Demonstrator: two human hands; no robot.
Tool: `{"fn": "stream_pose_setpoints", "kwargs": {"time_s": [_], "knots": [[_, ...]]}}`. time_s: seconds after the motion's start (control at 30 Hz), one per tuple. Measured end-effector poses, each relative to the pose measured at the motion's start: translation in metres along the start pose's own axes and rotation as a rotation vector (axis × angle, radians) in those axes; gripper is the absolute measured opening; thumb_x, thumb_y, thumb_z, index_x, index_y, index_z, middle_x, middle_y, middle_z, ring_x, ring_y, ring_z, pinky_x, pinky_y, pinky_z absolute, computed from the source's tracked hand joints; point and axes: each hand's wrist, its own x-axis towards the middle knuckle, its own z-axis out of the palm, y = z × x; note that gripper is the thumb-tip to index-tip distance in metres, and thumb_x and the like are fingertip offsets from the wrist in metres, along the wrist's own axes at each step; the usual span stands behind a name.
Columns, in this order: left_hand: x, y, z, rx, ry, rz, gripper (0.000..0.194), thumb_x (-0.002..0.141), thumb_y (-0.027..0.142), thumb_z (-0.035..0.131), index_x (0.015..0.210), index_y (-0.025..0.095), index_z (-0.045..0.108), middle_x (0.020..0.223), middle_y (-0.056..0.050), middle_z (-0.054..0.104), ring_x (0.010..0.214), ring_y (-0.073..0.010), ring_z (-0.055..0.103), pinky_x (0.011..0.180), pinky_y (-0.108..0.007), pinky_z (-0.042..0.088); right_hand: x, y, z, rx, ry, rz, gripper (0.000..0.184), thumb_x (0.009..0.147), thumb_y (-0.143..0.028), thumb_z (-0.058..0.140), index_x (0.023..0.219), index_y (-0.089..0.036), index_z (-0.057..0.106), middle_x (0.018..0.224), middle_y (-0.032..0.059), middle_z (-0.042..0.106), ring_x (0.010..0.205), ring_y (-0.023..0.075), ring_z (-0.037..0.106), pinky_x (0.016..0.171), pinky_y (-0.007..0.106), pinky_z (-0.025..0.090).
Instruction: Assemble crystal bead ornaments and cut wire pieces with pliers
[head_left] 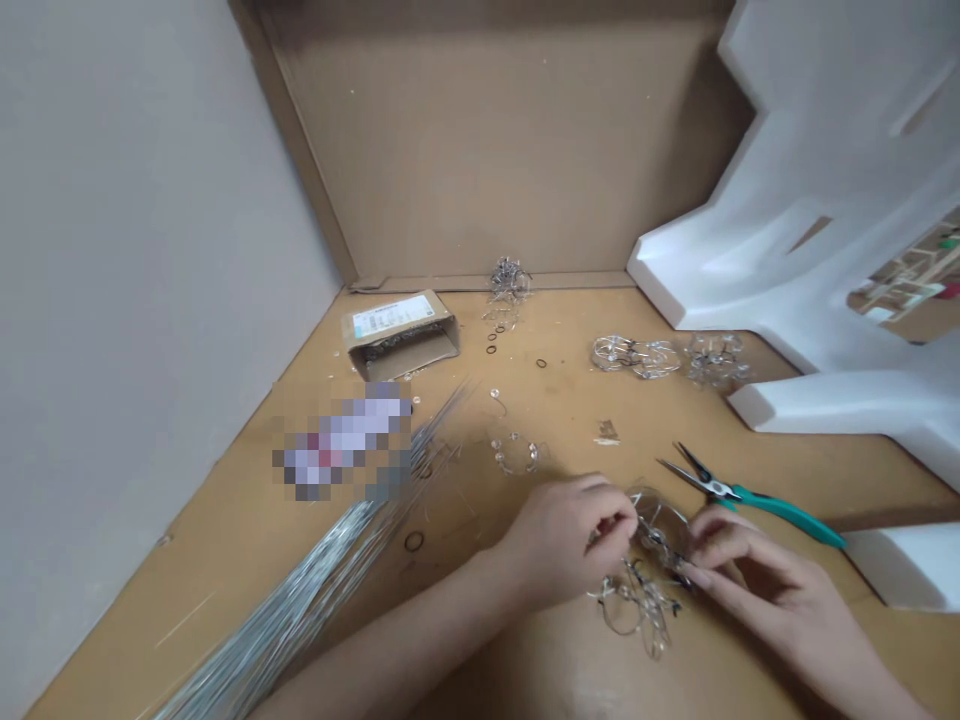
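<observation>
Over the near right of the table, both hands are at a piece of beaded wire (657,537) with clear beads. My right hand (765,575) is closed, pinching its right end between thumb and fingers. Curled at the other side is my left hand (562,535), its fingertips at the wire's left end; what exactly they grip is hidden. Just below hangs or lies a tangle of beaded wire loops (641,610); I cannot tell whether it joins the held piece. Green-handled needle-nose pliers (787,515) lie beyond my right hand, jaws apart.
A bundle of straight wires (300,590) crosses the near left. Behind it stand an open small cardboard box (405,335) and a blurred-out item (345,435). Beaded wire pieces (636,357) lie at the back right, beside white moulded foam (817,405). A bead ring (515,453) lies mid-table.
</observation>
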Motion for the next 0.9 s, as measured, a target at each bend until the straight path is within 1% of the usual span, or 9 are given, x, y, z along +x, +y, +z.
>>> {"fn": "stream_pose_setpoints", "kwargs": {"time_s": [0.13,0.27,0.4,0.47,0.53,0.63,0.73,0.8,0.9], "knots": [[0.002,0.006,-0.001,-0.035,0.050,-0.038,0.020,0.084,0.020,0.040,0.082,0.017,0.060,0.080,-0.003,0.060,0.076,-0.0130,0.054,0.070,-0.023,0.041,0.004,-0.004,-0.003,0.074,0.080,0.113,0.013,0.075,-0.035,0.059,0.080,-0.023,0.060,0.086,0.0056,0.061,0.084,0.0201,0.058,0.073,0.027,0.049],[-0.004,0.002,-0.002,-0.085,0.127,-0.114,0.021,0.085,0.024,0.041,0.097,0.019,0.057,0.098,-0.005,0.059,0.093,-0.0162,0.053,0.084,-0.028,0.041,0.007,0.002,-0.004,0.114,0.075,0.302,0.027,0.080,-0.042,0.051,0.098,-0.024,0.060,0.104,0.0062,0.061,0.097,0.0225,0.056,0.085,0.033,0.044],[-0.024,-0.003,0.006,-0.161,0.240,-0.337,0.029,0.085,0.034,0.041,0.108,0.019,0.048,0.113,-0.008,0.054,0.107,-0.0188,0.049,0.092,-0.032,0.039,0.006,0.009,0.000,0.244,0.037,0.341,0.035,0.080,-0.045,0.050,0.107,-0.025,0.058,0.114,0.0055,0.058,0.103,0.0240,0.054,0.085,0.035,0.045],[-0.036,-0.002,0.012,-0.243,0.277,-0.470,0.035,0.083,0.039,0.043,0.112,0.019,0.044,0.114,-0.008,0.053,0.109,-0.0203,0.050,0.092,-0.034,0.039,0.005,0.007,0.000,0.292,0.021,0.348,0.037,0.080,-0.046,0.049,0.110,-0.025,0.056,0.116,0.0060,0.058,0.104,0.0240,0.054,0.085,0.036,0.045],[-0.046,0.002,0.019,-0.342,0.304,-0.541,0.039,0.081,0.042,0.046,0.113,0.019,0.041,0.117,-0.009,0.052,0.109,-0.0208,0.050,0.093,-0.036,0.039,0.004,0.003,0.000,0.320,0.006,0.341,0.039,0.080,-0.046,0.049,0.112,-0.025,0.056,0.118,0.0064,0.056,0.107,0.0239,0.052,0.087,0.037,0.043],[-0.056,0.011,0.032,-0.465,0.319,-0.548,0.049,0.077,0.044,0.053,0.116,0.019,0.036,0.125,-0.012,0.047,0.114,-0.0231,0.047,0.094,-0.038,0.039,0.004,-0.003,-0.002,0.321,0.010,0.311,0.041,0.079,-0.046,0.051,0.114,-0.025,0.055,0.124,0.0059,0.052,0.116,0.0240,0.045,0.097,0.040,0.034],[-0.059,0.019,0.046,-0.477,0.293,-0.491,0.069,0.068,0.040,0.065,0.124,0.019,0.031,0.130,-0.014,0.042,0.120,-0.0264,0.040,0.098,-0.041,0.036,0.003,-0.005,-0.001,0.378,-0.008,0.290,0.043,0.078,-0.045,0.053,0.116,-0.026,0.054,0.128,0.0046,0.049,0.120,0.0241,0.040,0.101,0.042,0.028],[-0.056,0.021,0.054,-0.492,0.252,-0.449,0.077,0.066,0.037,0.068,0.127,0.019,0.026,0.132,-0.015,0.039,0.118,-0.0260,0.043,0.099,-0.041,0.034,0.002,-0.004,0.003,0.460,-0.048,0.276,0.043,0.078,-0.046,0.053,0.116,-0.025,0.054,0.125,0.0050,0.052,0.117,0.0239,0.044,0.099,0.041,0.032],[-0.044,0.013,0.059,-0.572,0.239,-0.416,0.072,0.069,0.037,0.065,0.127,0.019,0.025,0.131,-0.017,0.039,0.109,-0.0243,0.051,0.094,-0.039,0.040,0.002,-0.002,0.007,0.531,-0.072,0.262,0.044,0.076,-0.046,0.056,0.114,-0.023,0.055,0.117,0.0065,0.057,0.107,0.0238,0.052,0.091,0.038,0.040]]}}
